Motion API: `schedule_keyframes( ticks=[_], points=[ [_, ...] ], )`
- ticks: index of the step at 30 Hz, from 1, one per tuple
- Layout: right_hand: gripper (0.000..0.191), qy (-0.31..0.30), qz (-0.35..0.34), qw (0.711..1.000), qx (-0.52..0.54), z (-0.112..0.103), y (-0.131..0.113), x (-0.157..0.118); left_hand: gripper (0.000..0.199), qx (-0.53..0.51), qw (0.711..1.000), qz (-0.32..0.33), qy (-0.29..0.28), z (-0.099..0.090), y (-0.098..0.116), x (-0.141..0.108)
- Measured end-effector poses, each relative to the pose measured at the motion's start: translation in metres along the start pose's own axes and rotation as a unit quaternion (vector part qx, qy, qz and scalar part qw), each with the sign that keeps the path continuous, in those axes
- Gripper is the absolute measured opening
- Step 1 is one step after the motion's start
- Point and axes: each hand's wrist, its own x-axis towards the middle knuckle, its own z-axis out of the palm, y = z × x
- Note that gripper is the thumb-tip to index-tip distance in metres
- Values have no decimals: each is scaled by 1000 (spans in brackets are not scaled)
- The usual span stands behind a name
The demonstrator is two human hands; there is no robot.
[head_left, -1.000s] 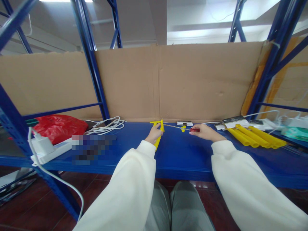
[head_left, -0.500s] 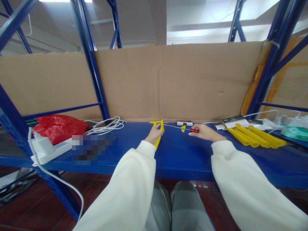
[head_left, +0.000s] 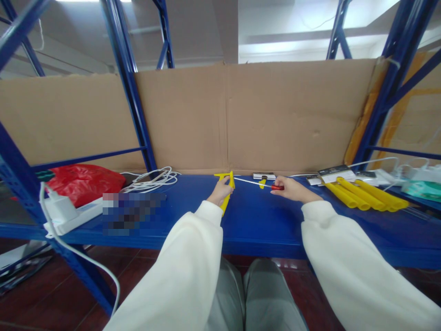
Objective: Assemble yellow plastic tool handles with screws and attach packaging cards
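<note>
Near the middle of the blue shelf, my left hand (head_left: 220, 192) is closed around a yellow plastic piece (head_left: 226, 202) with a crossbar at its top; my fingers hide part of it. A screwdriver (head_left: 277, 187) with a red handle lies in my right hand (head_left: 291, 189), whose fingers are closed on that handle. Its long metal shaft points left, and the tip reaches the upper part of the yellow piece. Whether a screw is at the tip I cannot make out. Behind the shaft rests a small yellow part (head_left: 262, 183) beside a black-and-white card (head_left: 264, 176).
Several yellow tubes (head_left: 365, 195) lie at the right, by black-and-white packets (head_left: 336, 174). On the left are a coiled white cable (head_left: 155, 179), a red plastic bag (head_left: 86, 184) and a white power strip (head_left: 81, 218). A cardboard panel (head_left: 268, 115) stands along the back.
Both hands keep nearly the same place and grip. The screwdriver's shaft looks brighter now, and the right fingers have shifted slightly on its handle.
</note>
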Motion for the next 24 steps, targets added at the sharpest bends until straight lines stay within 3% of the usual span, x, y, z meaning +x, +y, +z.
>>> schedule_keyframes(
  ticks=[3, 8, 14, 20, 24],
  points=[
    [21, -4, -4, 1000, -11, -1, 0, 0, 74, 1, 1000, 6, -4, 0, -1, 1],
    [37, -61, -33, 996, 49, 0, -1, 1, 73, -6, 1000, 7, -2, 0, -2, 1],
    [38, -5, -28, 997, 68, 9, 8, 4, 73, -15, 1000, 5, -5, 1, -1, 1],
    [42, -67, -51, 995, 55, 5, 7, 3, 76, -5, 1000, 2, -3, 0, -3, 4],
    [38, -27, -26, 994, 100, 10, 10, 4, 76, -8, 1000, 3, -2, 0, -2, 4]
  ],
)
